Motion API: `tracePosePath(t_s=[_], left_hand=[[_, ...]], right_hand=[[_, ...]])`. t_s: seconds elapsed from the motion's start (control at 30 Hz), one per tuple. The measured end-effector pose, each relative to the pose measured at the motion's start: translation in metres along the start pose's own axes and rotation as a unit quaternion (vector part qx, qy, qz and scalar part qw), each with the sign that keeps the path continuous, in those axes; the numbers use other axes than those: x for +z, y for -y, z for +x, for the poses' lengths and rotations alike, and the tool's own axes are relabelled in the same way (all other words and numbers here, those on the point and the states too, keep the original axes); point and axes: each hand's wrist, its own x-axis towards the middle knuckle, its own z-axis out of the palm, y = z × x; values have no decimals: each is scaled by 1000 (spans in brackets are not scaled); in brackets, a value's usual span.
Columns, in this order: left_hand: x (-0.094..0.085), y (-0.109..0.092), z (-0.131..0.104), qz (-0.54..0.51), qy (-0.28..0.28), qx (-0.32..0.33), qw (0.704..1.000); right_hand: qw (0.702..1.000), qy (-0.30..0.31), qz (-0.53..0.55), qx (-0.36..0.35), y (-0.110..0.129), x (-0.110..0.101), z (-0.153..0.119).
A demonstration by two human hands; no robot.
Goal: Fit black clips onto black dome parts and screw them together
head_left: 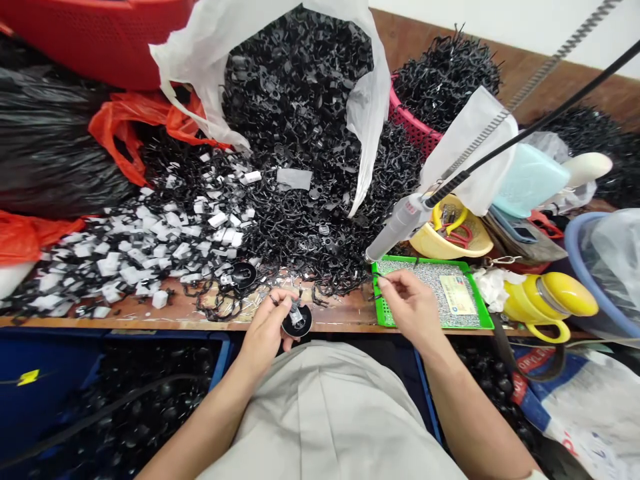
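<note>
My left hand (pixel 270 323) is closed around a round black plastic part (pixel 299 325), dish-shaped, with a greyish piece standing at its middle. Over the left end of a green tray (pixel 483 313), my right hand (pixel 413 303) pinches with thumb and forefinger. A thin dark piece shows at those fingertips, too small to name. Many tiny silvery metal pieces (pixel 430 277) fill the tray, and a printed paper label (pixel 459 295) lies on them. Just above the right hand hangs a grey electric screwdriver (pixel 397 228), tip down. Another round black part (pixel 243 274) lies on the bench near my left hand.
White-and-black small parts (pixel 170 243) are heaped at left, beside black plastic parts (pixel 305 220) spilling from a white bag (pixel 373 87). At right stand a yellow bowl (pixel 425 243) with pliers (pixel 455 230) and a yellow mug (pixel 537 297). Blue bins (pixel 223 360) sit below the bench edge.
</note>
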Motion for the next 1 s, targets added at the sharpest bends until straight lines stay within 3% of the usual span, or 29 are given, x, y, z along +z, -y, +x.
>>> tracePosePath(t_s=[0.17, 0.27, 0.33, 0.4, 0.47, 0.53, 0.6, 0.7, 0.83, 0.93, 1.0], left_hand=[[-1, -1, 0, -17, -29, 24, 999], [-6, -4, -5, -56, -43, 24, 997], [-11, -6, -8, -90, -45, 15, 995], [-15, -7, -10, -112, -51, 20, 992], [-17, -8, -11, -114, -65, 48, 990], [-16, -9, -12, -90, -84, 86, 989], [-15, -11, -13, -50, -90, 113, 988], [-14, -16, -13, -57, -84, 104, 989], [-21, -27, -13, -215, -53, -1, 975], [-25, -33, -15, -268, 41, -94, 958], [-25, -34, -16, -267, 54, -103, 957]], right_hand=[[995, 66, 71, -34, 30, 72, 13], [977, 166, 123, 51, 36, 94, 25], [936, 221, 227, 152, 38, 98, 26], [876, 260, 334, 232, 40, 98, 23], [824, 290, 400, 277, 43, 98, 18], [798, 311, 420, 300, 47, 101, 14], [804, 316, 408, 295, 51, 106, 11], [847, 280, 387, 231, 56, 112, 7], [896, 217, 382, 69, 57, 112, 3], [898, 264, 349, -42, 56, 109, 4], [903, 284, 315, -72, 56, 108, 6]])
